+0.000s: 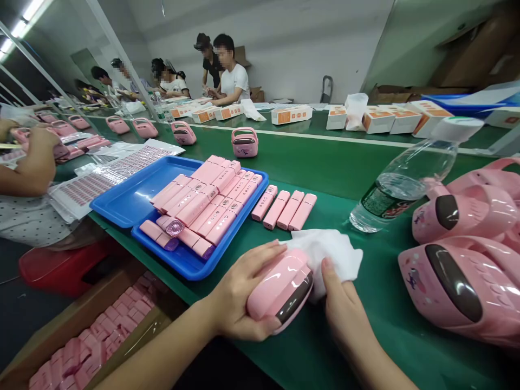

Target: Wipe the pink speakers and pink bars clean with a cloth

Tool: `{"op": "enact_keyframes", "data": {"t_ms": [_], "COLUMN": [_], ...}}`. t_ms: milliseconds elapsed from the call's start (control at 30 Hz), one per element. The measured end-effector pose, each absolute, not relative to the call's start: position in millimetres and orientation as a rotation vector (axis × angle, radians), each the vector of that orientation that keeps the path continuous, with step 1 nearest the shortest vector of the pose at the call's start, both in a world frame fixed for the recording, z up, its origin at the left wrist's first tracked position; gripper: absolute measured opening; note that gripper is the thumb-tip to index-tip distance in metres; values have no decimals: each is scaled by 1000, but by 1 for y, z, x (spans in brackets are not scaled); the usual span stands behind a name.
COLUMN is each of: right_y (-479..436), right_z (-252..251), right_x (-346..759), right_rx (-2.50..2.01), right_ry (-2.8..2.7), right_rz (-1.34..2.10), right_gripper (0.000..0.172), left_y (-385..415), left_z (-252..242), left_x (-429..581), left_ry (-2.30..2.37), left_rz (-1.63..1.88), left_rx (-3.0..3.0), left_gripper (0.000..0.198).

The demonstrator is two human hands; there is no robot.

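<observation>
The left hand [235,295] is wrapped around a shiny pink case [276,287] with a dark window, in the lower middle of the frame. The right hand [345,309], just to the right, pinches a white cloth [337,254] between its thumb and fingers. The cloth is right beside the pink case, but I cannot tell if they touch. Both are over a green table [365,346]. Four small pink sticks [280,210] lie in a row near the middle of the frame. Left of them, a blue tray [162,260] holds a pile of pink sticks, and another blue tray [125,200] is just behind it. A clear water bottle [398,189] is on the right side, near some big pink cases [450,281] at the right edge. In the lower left, a cardboard box [150,336] holds lots of pink pieces. White and orange boxes [291,115] are near the top, and a person in a white shirt [235,81] is behind them.
</observation>
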State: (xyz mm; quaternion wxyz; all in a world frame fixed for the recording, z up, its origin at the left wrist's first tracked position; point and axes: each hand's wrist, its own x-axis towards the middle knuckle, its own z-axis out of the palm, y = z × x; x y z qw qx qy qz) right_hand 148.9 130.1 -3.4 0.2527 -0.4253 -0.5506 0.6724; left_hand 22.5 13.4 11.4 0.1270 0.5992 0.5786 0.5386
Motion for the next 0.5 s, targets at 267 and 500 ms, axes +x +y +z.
{"op": "enact_keyframes", "data": {"t_ms": [267,500], "right_y": [120,144], "right_z": [-37,-23], "right_x": [162,153], "right_rx": [-549,-799], "right_ry": [-1982,-1850], "right_rz": [1442,1613], "right_gripper": [52,52], "left_y": [61,77], "left_z": [39,45], "left_x": [28,18], "left_ry": [1591,1412], "left_rz": [1709,1758], "left_rx": [909,482], "left_gripper": [33,36]}}
